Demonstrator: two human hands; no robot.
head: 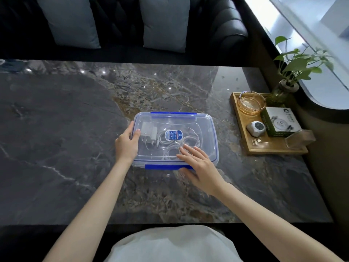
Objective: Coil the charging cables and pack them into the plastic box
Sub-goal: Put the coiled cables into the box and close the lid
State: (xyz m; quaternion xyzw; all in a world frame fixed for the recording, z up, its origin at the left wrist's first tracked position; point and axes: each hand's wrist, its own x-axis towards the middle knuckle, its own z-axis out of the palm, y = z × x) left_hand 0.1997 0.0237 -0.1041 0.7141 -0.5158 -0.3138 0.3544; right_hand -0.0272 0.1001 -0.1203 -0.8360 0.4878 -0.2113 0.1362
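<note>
1. Cables (pixel 173 143) coiled inside the box (pixel 211 133), seen through the clear lid (pixel 188 121); white plugs (pixel 150 135) lie at the left end
2. Left hand (pixel 127 143): fingers curled round the box's left edge, thumb on the lid, holding it steady
3. Right hand (pixel 198 163): fingers loose and spread flat on the lid near its front edge, gripping nothing, just pressing
4. Front clip (pixel 164 166) looks folded down, back clip (pixel 173 112) looks to be sticking up; side clips too small to tell
5. Judgement: packing done, sealing in hand
6. Risks: pressing one corner only could leave the lid cocked so a clip won't catch; a cable loop riding up could get pinched under the rim; box could skid on the glossy top if the left hand lets go
7. Box sits mid-table (pixel 56 120), dark polished marble with strong reflections
8. Wooden tray (pixel 243 129) well apart to the right with ashtray (pixel 251 104), carton (pixel 281 123) and a plant (pixel 294 69) at its far corner
9. Dark sofa with grey cushions (pixel 71 21) beyond the table, bright window on the right
</note>
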